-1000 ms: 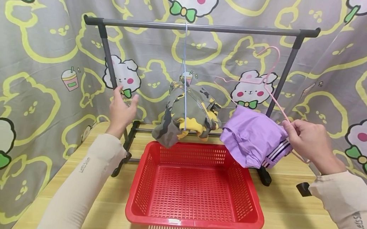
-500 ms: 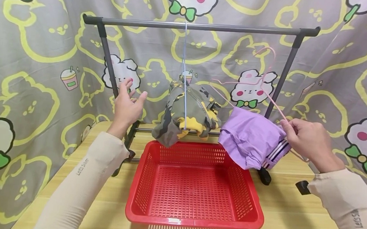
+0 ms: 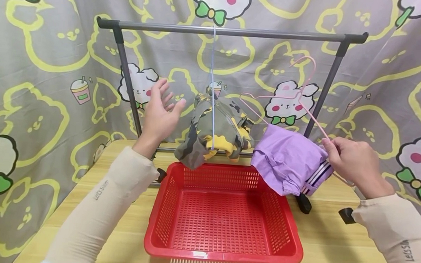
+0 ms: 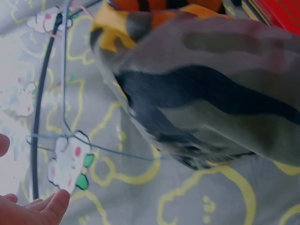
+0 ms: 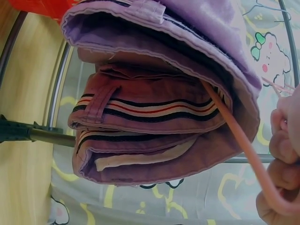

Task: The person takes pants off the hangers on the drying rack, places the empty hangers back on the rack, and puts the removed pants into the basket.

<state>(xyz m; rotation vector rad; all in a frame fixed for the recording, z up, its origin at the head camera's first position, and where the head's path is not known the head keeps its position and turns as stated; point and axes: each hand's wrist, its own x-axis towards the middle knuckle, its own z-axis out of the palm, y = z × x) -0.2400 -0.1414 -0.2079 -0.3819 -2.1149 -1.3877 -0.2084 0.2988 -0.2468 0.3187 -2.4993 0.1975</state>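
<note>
My right hand (image 3: 356,164) grips the pink clothes hanger (image 3: 315,120) by its right shoulder, thumb on the wire. Purple trousers (image 3: 289,157) with dark and white stripes hang folded over that hanger, their folded layers facing the right wrist view. The hanger's hook is up, below the rail and apart from it. My left hand (image 3: 162,116) is raised with fingers spread and holds nothing. Just right of it, not touched, a camouflage garment (image 3: 225,124) with yellow patches hangs on a blue hanger (image 3: 212,107), hooked over the rail's middle.
A grey clothes rack stands on the wooden table (image 3: 334,246), its rail (image 3: 268,34) running across the back. In front of it sits a red perforated basket (image 3: 220,255) with nothing inside. A patterned curtain (image 3: 84,45) hangs behind and at both sides.
My left hand has moved right and up, from the rack's left post toward the camouflage garment. The pink hanger with the purple trousers has shifted slightly left and its hook sits a little lower.
</note>
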